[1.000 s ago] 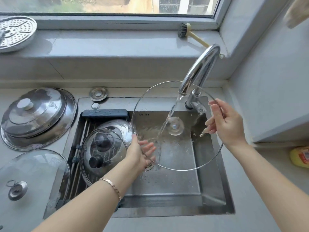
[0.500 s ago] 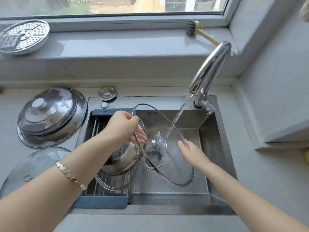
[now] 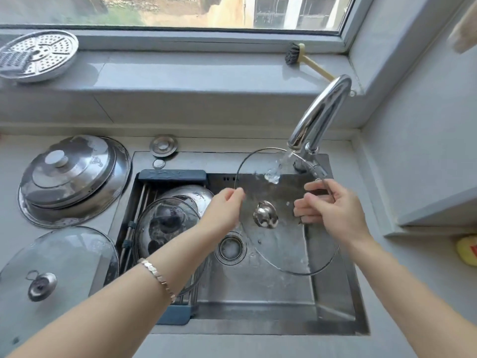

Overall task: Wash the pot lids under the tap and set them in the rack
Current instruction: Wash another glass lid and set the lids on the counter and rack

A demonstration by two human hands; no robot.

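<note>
A large glass lid with a metal knob faces me over the sink, and water from the chrome tap splashes on its upper part. My left hand pinches its left rim. My right hand grips its right rim. In the dark rack on the sink's left side lie a smaller glass lid and a steel lid behind it.
On the counter at left rest stacked steel lids and a big glass lid. A perforated steamer plate and a brush lie on the window sill. The sink drain is open. A yellow item sits at far right.
The glass lid has turned from edge-on and tilted to facing me, knob toward me, and has risen under the stream. My right hand has moved from its inner face to its right rim.
</note>
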